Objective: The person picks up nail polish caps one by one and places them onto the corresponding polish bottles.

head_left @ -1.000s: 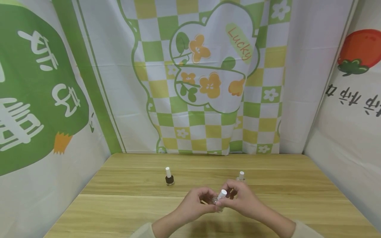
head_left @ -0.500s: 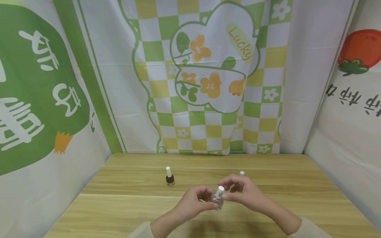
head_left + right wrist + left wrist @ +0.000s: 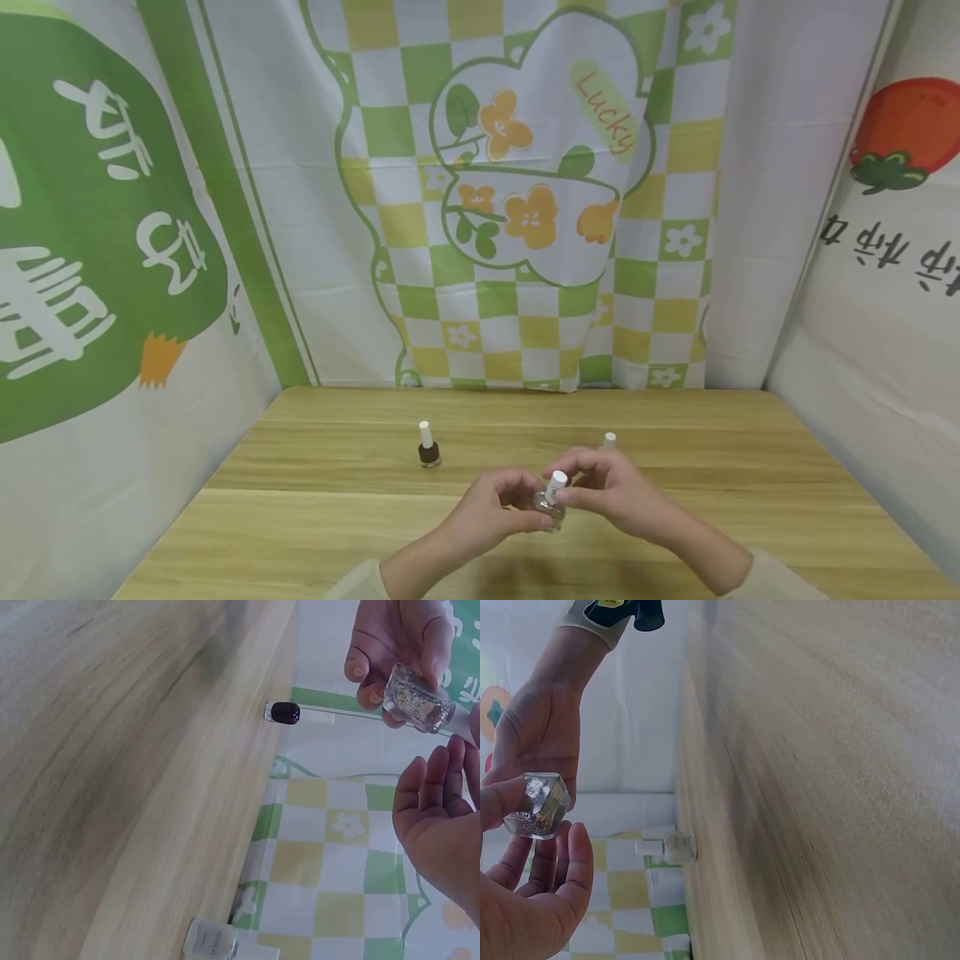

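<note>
Between the two hands is a clear glass nail polish bottle with silvery glitter inside and a white cap, held tilted above the table. The left hand grips its glass body between thumb and fingers. At the cap is the right hand, its thumb and index finger pinching it, as the right wrist view shows from the side; its other fingers are loosely bent. The cap is still on the bottle neck. From the left wrist view the bottle's base faces the camera.
A dark nail polish bottle with a white cap stands upright on the wooden table, left of the hands. Another clear bottle with a white cap stands behind the right hand. Printed cloth hangs along the back and sides.
The right hand's fingers lifted away from the cap, opened and came back round it. The bottle shifted only slightly, and the left hand kept its grip.
</note>
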`<state>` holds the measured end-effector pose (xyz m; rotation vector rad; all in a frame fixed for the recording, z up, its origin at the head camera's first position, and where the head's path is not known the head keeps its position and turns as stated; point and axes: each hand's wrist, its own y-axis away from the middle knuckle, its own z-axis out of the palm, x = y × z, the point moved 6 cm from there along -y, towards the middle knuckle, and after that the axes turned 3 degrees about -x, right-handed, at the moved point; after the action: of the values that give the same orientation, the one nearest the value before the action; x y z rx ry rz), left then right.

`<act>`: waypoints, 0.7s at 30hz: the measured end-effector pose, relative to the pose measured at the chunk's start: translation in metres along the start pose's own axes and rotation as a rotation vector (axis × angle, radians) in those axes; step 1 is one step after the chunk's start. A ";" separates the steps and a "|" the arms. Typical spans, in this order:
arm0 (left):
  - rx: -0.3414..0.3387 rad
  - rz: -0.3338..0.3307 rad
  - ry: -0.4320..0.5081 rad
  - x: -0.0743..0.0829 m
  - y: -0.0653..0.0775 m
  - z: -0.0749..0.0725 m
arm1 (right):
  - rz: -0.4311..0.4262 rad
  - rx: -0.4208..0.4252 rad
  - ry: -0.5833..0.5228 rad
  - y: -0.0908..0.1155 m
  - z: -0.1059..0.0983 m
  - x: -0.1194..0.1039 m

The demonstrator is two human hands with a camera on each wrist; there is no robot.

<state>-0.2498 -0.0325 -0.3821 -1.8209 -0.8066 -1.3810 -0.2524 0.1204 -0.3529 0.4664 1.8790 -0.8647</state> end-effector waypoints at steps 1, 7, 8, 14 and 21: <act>0.002 -0.002 0.002 0.000 0.000 0.000 | 0.004 0.011 0.008 0.000 0.000 0.001; 0.024 -0.025 -0.004 0.000 0.000 0.000 | 0.029 0.089 0.020 0.000 0.000 0.006; 0.026 -0.028 -0.003 -0.001 0.000 0.000 | 0.035 0.101 0.019 0.000 0.001 0.006; 0.026 -0.024 0.019 -0.001 -0.001 0.001 | 0.145 0.193 0.041 0.001 0.000 0.011; 0.042 -0.024 0.021 -0.003 -0.002 0.001 | 0.233 0.271 0.033 0.001 0.003 0.013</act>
<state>-0.2518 -0.0309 -0.3846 -1.7673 -0.8437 -1.3856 -0.2559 0.1175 -0.3661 0.8525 1.7024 -0.9609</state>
